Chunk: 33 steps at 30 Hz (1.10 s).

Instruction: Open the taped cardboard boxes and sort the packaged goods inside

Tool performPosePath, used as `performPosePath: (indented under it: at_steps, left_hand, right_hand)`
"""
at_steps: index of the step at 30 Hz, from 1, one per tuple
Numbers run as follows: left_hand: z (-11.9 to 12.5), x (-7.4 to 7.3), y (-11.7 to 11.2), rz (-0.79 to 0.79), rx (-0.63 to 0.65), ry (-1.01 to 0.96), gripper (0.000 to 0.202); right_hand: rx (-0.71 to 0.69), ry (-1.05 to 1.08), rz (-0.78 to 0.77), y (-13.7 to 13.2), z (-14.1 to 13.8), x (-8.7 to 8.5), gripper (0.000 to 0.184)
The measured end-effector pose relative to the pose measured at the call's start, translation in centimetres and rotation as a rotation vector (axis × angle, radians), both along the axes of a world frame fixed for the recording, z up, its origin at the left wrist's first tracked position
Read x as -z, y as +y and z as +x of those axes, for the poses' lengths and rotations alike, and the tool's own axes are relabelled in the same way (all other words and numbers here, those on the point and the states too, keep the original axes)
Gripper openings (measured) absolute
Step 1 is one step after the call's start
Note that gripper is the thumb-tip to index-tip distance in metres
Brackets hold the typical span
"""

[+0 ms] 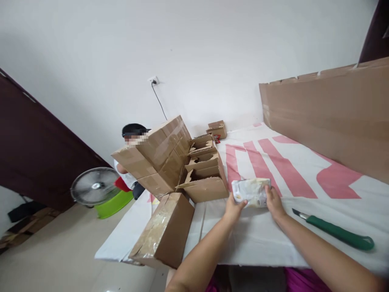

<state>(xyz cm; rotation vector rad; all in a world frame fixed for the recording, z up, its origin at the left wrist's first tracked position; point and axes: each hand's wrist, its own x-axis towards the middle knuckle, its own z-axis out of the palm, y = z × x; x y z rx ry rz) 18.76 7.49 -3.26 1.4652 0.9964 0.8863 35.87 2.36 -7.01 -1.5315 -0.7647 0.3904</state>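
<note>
A small white and pale yellow packet [251, 191] is held between both my hands just above the white sheet with pink markings [273, 162]. My left hand [234, 209] grips its left end with the thumb on top. My right hand [273, 202] grips its right end. A green-handled utility knife [337, 232] lies on the sheet to the right of my right forearm, blade pointing toward my hands.
Open cardboard boxes [205, 170] stand stacked left of the packet, with a sealed box [164, 231] in front and bigger ones [158, 156] behind. A large cardboard panel [328, 113] stands at right. A person sits behind the boxes; a fan [94, 186] and green tub [114, 204] are at left.
</note>
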Motion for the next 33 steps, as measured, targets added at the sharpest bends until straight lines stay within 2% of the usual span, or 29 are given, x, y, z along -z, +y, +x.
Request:
performPosePath:
  at_steps: [4,8,11,13,15,16,18,20,22,25,28,33]
  left_hand:
    - [-4.2,1.9,-0.6,-0.111,-0.023,-0.131,0.063]
    - [-8.7,1.5,0.6,-0.012,-0.132,-0.151,0.056]
    - [-11.5,0.5,1.9,0.168,-0.4,0.048,0.058]
    - [-12.5,0.0,2.1,0.387,-0.614,0.237,0.065]
    - [-12.7,0.1,1.6,0.619,-0.714,0.41,0.067]
    - [-12.5,0.4,1.1,0.702,-0.702,0.485,0.063]
    - [-11.8,1.0,0.1,0.746,-0.575,0.608,0.051]
    - [-10.8,1.4,-0.4,0.655,-0.408,0.68,0.047]
    - [-10.0,1.2,-0.1,0.528,-0.321,0.73,0.049]
    - [-9.1,0.0,1.3,0.389,-0.343,0.832,0.042]
    - [-8.7,-1.1,2.6,0.352,-0.356,0.882,0.035]
    - [-8.6,-0.8,3.5,0.391,-0.369,0.886,0.034]
  right_hand:
    - [-0.227,-0.098,-0.016,-0.9,-1.7,0.7,0.054]
    - [-0.352,-0.18,-0.039,-0.9,-2.1,1.1,0.049]
    - [-0.371,-0.21,-0.069,-0.8,-2.1,1.4,0.048]
    - [-0.371,-0.226,-0.091,-0.7,-2.1,1.5,0.046]
    - [-0.372,-0.242,-0.108,-0.7,-2.2,1.6,0.044]
    - [-0.373,-0.251,-0.113,-0.7,-2.2,1.6,0.043]
    - [-0.374,-0.267,-0.121,-0.8,-2.2,1.6,0.043]
    - [-0.372,-0.282,-0.126,-0.8,-2.1,1.6,0.042]
    - [-0.37,-0.293,-0.13,-0.8,-2.1,1.6,0.042]
    - [-0.37,-0.306,-0.131,-0.8,-2.1,1.5,0.041]
    - [-0.368,-0.316,-0.132,-0.7,-2.1,1.5,0.039]
    - [-0.371,-0.339,-0.128,-0.6,-2.1,1.8,0.036]
